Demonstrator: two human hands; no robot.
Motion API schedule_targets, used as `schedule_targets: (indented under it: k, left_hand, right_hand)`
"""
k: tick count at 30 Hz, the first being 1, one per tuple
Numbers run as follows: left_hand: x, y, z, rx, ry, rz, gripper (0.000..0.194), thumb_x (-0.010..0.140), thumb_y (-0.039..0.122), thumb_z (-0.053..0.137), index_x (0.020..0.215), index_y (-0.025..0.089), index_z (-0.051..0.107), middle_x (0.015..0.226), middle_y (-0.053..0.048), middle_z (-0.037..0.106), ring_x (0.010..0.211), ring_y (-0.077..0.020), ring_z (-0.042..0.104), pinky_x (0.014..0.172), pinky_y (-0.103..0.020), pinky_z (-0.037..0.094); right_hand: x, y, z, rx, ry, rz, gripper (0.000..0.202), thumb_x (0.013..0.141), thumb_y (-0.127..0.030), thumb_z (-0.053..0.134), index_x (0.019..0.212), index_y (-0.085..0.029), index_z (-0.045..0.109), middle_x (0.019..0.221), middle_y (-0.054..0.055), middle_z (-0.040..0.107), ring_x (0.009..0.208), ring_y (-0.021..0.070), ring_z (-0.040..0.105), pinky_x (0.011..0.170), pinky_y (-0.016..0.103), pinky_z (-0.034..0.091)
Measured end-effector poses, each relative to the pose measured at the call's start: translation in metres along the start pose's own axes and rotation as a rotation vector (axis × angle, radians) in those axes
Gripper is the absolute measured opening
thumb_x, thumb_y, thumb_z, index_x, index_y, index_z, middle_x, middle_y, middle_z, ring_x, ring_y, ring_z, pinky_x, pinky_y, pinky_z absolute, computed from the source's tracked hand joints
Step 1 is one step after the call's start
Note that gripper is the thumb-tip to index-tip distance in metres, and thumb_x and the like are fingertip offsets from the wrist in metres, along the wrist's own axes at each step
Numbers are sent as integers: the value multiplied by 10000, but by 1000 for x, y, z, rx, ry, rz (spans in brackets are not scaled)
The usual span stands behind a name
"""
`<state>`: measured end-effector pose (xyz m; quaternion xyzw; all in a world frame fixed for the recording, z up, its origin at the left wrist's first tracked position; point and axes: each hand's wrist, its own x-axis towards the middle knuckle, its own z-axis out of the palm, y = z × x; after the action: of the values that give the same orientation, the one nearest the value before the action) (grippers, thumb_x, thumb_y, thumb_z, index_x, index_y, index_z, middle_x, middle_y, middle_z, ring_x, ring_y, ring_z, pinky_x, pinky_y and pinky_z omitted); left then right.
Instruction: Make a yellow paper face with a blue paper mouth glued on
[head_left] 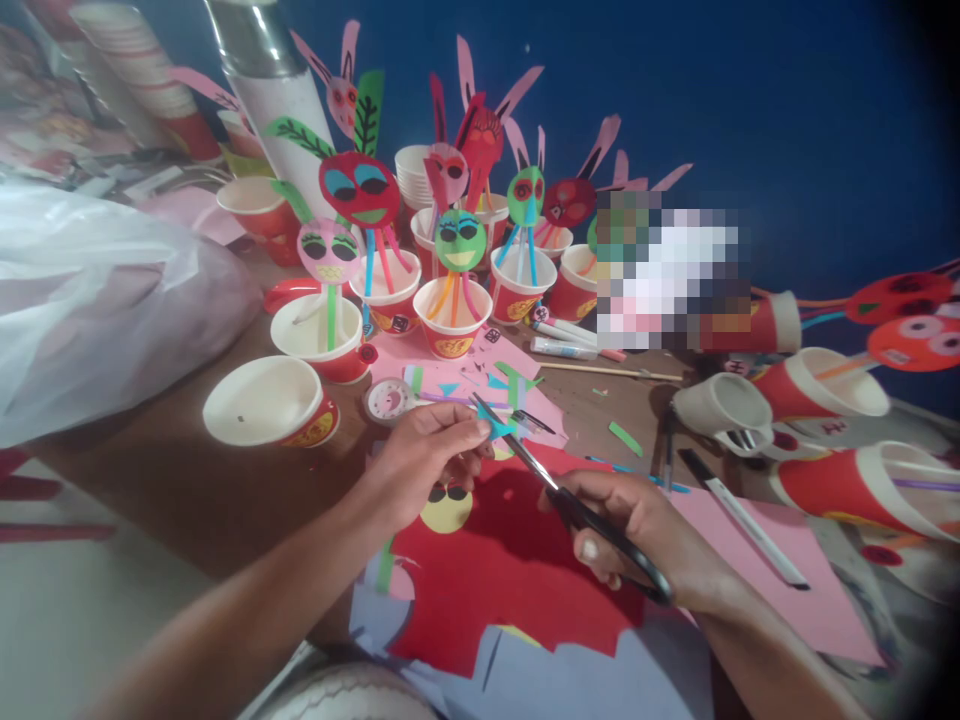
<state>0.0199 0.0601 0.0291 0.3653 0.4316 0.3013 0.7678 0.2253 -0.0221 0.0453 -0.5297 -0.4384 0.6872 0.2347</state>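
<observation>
In my right hand [637, 525] is a pair of scissors [536, 465] with black handles, its blades pointing up and to the left. My left hand [431, 455] pinches a small piece of blue paper [496, 424] right at the blades. Below both hands lies a cut sheet of red paper [517, 550], resting on pale blue-grey paper [600, 675]. A yellow paper disc with dark eyes [447, 510] sits on the red sheet, close beneath my left hand.
Red-and-white paper cups [454, 315] holding paper faces on straws stand across the back. A cup [262, 400] is at the left, near a white plastic bag [112, 310]. A marker [750, 520] lies on pink paper [817, 590] at the right, below a mug [724, 410].
</observation>
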Motion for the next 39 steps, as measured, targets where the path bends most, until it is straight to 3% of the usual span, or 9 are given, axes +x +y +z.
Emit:
schedule_targets:
  k: [6, 15, 39]
  left_hand:
    - [0, 1, -3, 101, 55, 95, 160, 728, 264, 635, 634, 141, 593, 496, 22, 579, 425, -68, 512, 433, -165, 389]
    - [-1, 4, 2, 35, 44, 57, 138, 694, 233, 633, 606, 142, 578, 560, 19, 603, 425, -64, 513, 419, -172, 412]
    - [0, 6, 1, -54, 14, -13, 130, 654, 223, 641, 584, 131, 581, 537, 3, 603, 402, -69, 508, 386, -171, 400]
  right_hand:
    - [1, -2, 1, -13, 2, 21, 522, 644, -611, 672, 865, -145, 588, 511, -53, 481, 419, 49, 390, 390, 148, 324]
    - [3, 2, 1, 20, -19, 8, 469, 682, -570, 669, 873, -152, 573, 516, -60, 482, 422, 42, 393, 397, 134, 327]
    - [0, -2, 1, -5, 15, 39, 537, 629, -581, 695, 915, -134, 612, 504, -53, 475, 396, 57, 389, 382, 172, 316]
